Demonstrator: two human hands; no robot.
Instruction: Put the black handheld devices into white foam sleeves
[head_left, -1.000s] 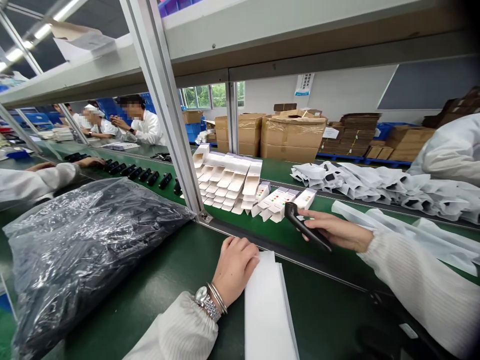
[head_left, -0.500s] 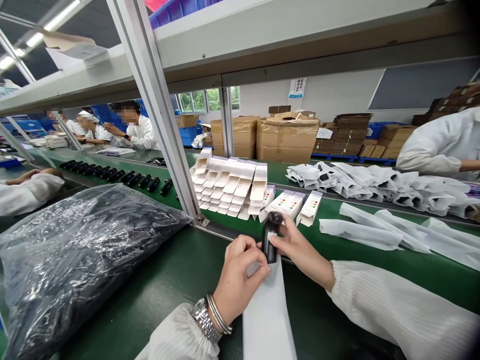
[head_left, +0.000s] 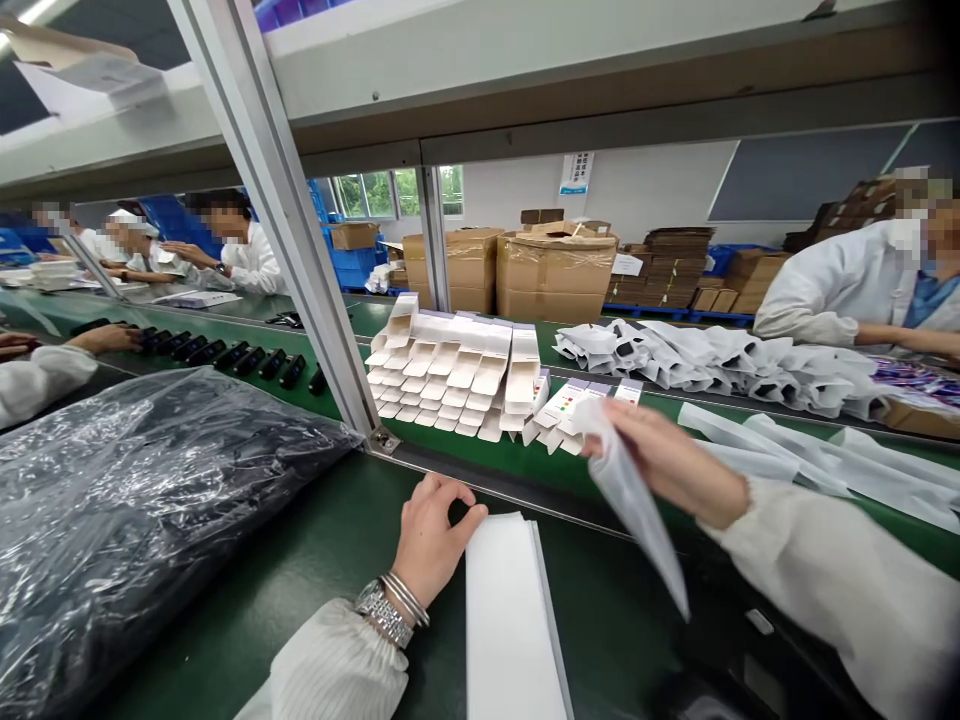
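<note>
My right hand [head_left: 675, 455], at the right of centre, is closed on a white, thin plastic sleeve [head_left: 634, 515]. The sleeve hangs down to the right, smeared by motion; I cannot tell what is inside it. Left of it, my left hand [head_left: 435, 535] has thumb and index fingertips together in a ring, by the top left corner of a stack of flat white sleeves [head_left: 510, 610]. Whether anything is pinched there is too small to tell. A watch [head_left: 382, 612] and bangles circle the left wrist. Other white sleeves [head_left: 795, 450] lie on the green belt at right.
Open white boxes [head_left: 442, 370] are piled behind the belt's metal edge. A plastic bag of dark items [head_left: 150, 520] lies at left, below a row of black devices [head_left: 225, 355]. A metal post [head_left: 277, 210] rises left of centre. Other people sit across the line; a co-worker's hand [head_left: 112, 338] touches the row.
The black device from both hands is out of sight. My right hand has moved right, holding a white sleeve. My left hand has come away leftward. A co-worker's hand has reached the black devices.
</note>
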